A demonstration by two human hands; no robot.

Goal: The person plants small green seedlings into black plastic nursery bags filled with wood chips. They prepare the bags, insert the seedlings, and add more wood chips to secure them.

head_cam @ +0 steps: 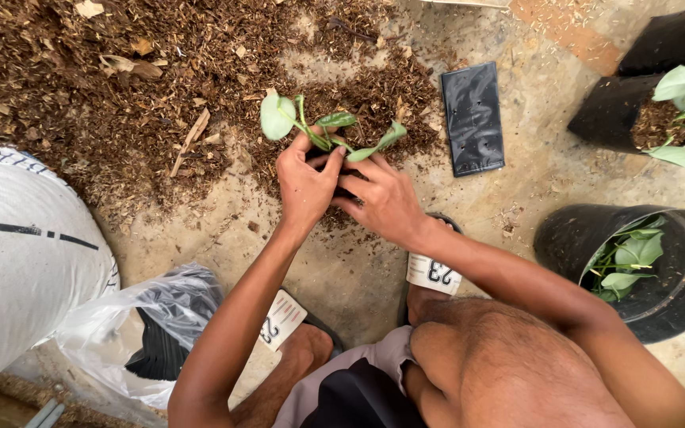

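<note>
Spreading across the ground, a heap of brown potting mix (120, 95) lies within reach; left hand (304, 184) and right hand (382, 202) close together around a small green cutting (323, 131), keeping its leaves upright.

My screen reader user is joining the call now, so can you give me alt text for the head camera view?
Seen from above, a crouching person's left hand and right hand together hold a small green-leaved cutting over a heap of brown potting mix on a concrete floor. A flat black nursery bag lies right of the hands; a black bucket of cuttings stands farther right, a white sack at left.
</note>
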